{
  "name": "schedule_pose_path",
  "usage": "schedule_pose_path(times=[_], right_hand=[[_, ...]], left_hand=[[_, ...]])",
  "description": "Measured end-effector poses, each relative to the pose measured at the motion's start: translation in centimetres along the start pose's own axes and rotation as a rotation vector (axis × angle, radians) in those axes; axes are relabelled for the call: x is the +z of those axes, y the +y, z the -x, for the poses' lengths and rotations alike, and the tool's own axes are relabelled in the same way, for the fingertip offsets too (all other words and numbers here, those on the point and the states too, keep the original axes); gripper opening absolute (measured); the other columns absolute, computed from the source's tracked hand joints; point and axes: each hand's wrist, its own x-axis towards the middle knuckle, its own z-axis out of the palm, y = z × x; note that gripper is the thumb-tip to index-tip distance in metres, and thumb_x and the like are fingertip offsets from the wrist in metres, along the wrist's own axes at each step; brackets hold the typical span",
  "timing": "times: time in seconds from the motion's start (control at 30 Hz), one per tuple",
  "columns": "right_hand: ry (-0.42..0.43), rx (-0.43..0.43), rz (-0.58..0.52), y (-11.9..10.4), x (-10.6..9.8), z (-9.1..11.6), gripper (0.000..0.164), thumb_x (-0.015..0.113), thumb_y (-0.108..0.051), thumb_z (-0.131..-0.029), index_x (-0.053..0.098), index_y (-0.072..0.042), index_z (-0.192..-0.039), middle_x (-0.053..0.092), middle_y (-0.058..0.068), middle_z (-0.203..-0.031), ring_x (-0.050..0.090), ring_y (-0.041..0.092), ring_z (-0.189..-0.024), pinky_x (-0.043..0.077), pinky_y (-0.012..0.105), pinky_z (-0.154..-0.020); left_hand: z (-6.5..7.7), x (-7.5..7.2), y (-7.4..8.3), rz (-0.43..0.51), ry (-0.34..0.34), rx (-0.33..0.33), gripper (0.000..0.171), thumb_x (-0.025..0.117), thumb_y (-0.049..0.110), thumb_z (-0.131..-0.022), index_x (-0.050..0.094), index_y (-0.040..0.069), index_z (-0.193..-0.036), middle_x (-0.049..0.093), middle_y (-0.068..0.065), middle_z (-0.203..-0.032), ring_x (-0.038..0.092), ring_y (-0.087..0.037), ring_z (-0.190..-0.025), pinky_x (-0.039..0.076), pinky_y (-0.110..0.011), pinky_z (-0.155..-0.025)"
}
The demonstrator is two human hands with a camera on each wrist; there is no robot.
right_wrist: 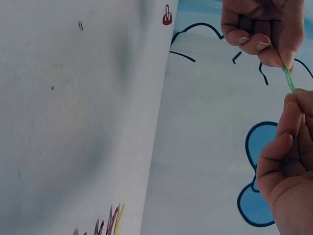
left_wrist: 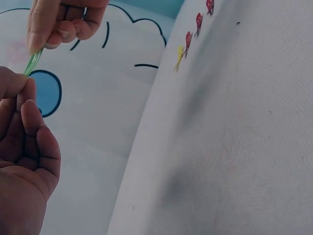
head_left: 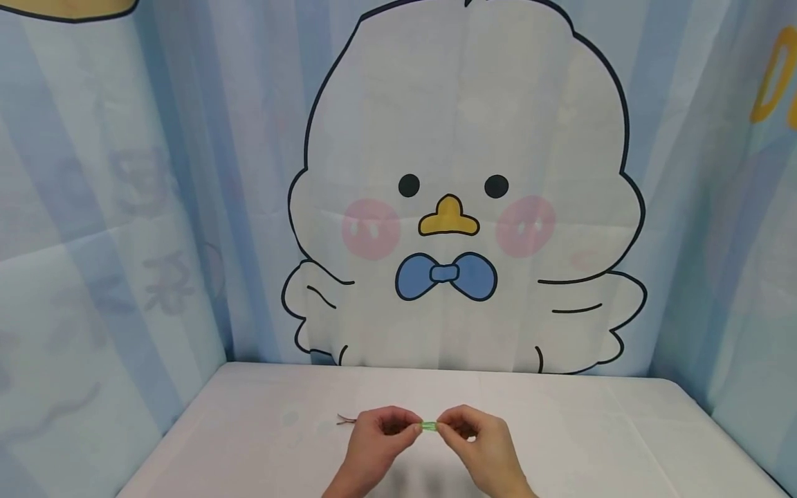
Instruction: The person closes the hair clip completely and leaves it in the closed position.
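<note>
Between my two hands a short bright green band (head_left: 429,426) of thin strands runs level in the head view. My left hand (head_left: 381,437) pinches one end of it between thumb and forefinger. The other end is pinched the same way by my right hand (head_left: 482,438). In the left wrist view the green band (left_wrist: 33,62) looks glossy and slightly bent, and in the right wrist view the band (right_wrist: 289,80) shows fine stripes. Both hands are above the white table (head_left: 560,436). The band's ends are hidden under the fingertips.
Dark reddish strands (head_left: 346,419) show beside my left hand. Small red pieces (left_wrist: 188,39) and a yellow piece (left_wrist: 180,56) lie on the tabletop. A red clip-like piece (right_wrist: 167,15) is there too. A curtain (head_left: 461,332) with a printed chick stands behind.
</note>
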Motion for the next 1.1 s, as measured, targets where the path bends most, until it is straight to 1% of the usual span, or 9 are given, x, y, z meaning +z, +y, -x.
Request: schedule_pose_path(times=[0.1,0.2,0.33,0.47,0.63,0.77,0.93,1.1], right_hand=[[-0.013,-0.007,0.001,0.1,-0.1,-0.1,0.012,0.08,-0.002,-0.084,0.073,-0.012,-0.086,0.068,-0.009,-0.075,0.06,0.006,-0.066,0.051,0.026,-0.061],[-0.019,-0.076,0.018,0.3,-0.2,-0.1,0.017,0.083,-0.001,-0.081,0.073,-0.013,-0.088,0.067,-0.01,-0.075,0.06,0.006,-0.066,0.052,0.027,-0.063],[-0.017,-0.187,0.071,0.7,-0.2,0.0,0.023,0.084,0.001,-0.078,0.073,-0.015,-0.089,0.065,-0.013,-0.077,0.06,0.004,-0.067,0.053,0.03,-0.064],[-0.017,-0.24,0.101,0.9,-0.2,0.0,0.026,0.085,0.003,-0.076,0.072,-0.015,-0.09,0.065,-0.015,-0.078,0.059,0.002,-0.067,0.053,0.031,-0.063],[-0.009,-0.299,0.113,1.3,-0.1,0.1,0.028,0.084,0.006,-0.075,0.072,-0.015,-0.089,0.065,-0.014,-0.077,0.06,0.001,-0.066,0.052,0.031,-0.06],[-0.017,-0.305,0.117,1.4,-0.2,0.1,0.028,0.084,0.005,-0.075,0.071,-0.016,-0.088,0.066,-0.014,-0.077,0.06,0.001,-0.066,0.052,0.03,-0.06],[-0.025,-0.293,0.128,1.7,-0.4,0.0,0.027,0.084,0.004,-0.075,0.072,-0.016,-0.088,0.066,-0.015,-0.078,0.059,0.001,-0.066,0.051,0.028,-0.06],[-0.006,-0.342,0.131,2.1,-0.7,-0.4,0.029,0.085,0.006,-0.073,0.072,-0.016,-0.088,0.064,-0.016,-0.076,0.059,0.001,-0.065,0.05,0.029,-0.059]], left_hand=[[0.0,0.0,-0.1,0.012,0.002,-0.01,0.014,0.076,0.007,-0.088,0.075,0.0,-0.1,0.073,-0.005,-0.091,0.066,-0.018,-0.083,0.057,-0.033,-0.076],[-0.1,0.0,0.0,0.018,0.015,-0.011,0.015,0.076,0.008,-0.088,0.075,0.0,-0.1,0.073,-0.005,-0.092,0.067,-0.018,-0.083,0.057,-0.034,-0.077],[-0.1,0.1,0.0,0.028,0.027,-0.019,0.015,0.077,0.009,-0.087,0.076,0.001,-0.1,0.073,-0.005,-0.091,0.067,-0.018,-0.083,0.057,-0.034,-0.077],[-0.1,0.1,0.0,0.037,0.023,-0.035,0.017,0.077,0.009,-0.087,0.076,0.0,-0.101,0.073,-0.005,-0.092,0.067,-0.018,-0.084,0.056,-0.034,-0.078],[-0.2,0.1,-0.2,0.034,0.009,-0.057,0.018,0.076,0.009,-0.088,0.075,-0.001,-0.102,0.073,-0.005,-0.093,0.067,-0.017,-0.085,0.056,-0.034,-0.078],[-0.3,0.1,-0.3,0.043,-0.015,-0.044,0.019,0.076,0.008,-0.088,0.074,-0.004,-0.103,0.073,-0.005,-0.094,0.067,-0.017,-0.086,0.056,-0.034,-0.078],[-0.3,-0.2,-0.3,0.035,-0.051,-0.003,0.02,0.076,0.009,-0.089,0.073,-0.002,-0.105,0.073,-0.005,-0.096,0.066,-0.017,-0.087,0.055,-0.031,-0.078],[-0.8,-1.2,-0.2,0.011,-0.062,0.025,0.02,0.074,0.011,-0.091,0.072,0.0,-0.107,0.072,-0.006,-0.099,0.065,-0.019,-0.09,0.053,-0.027,-0.078]])
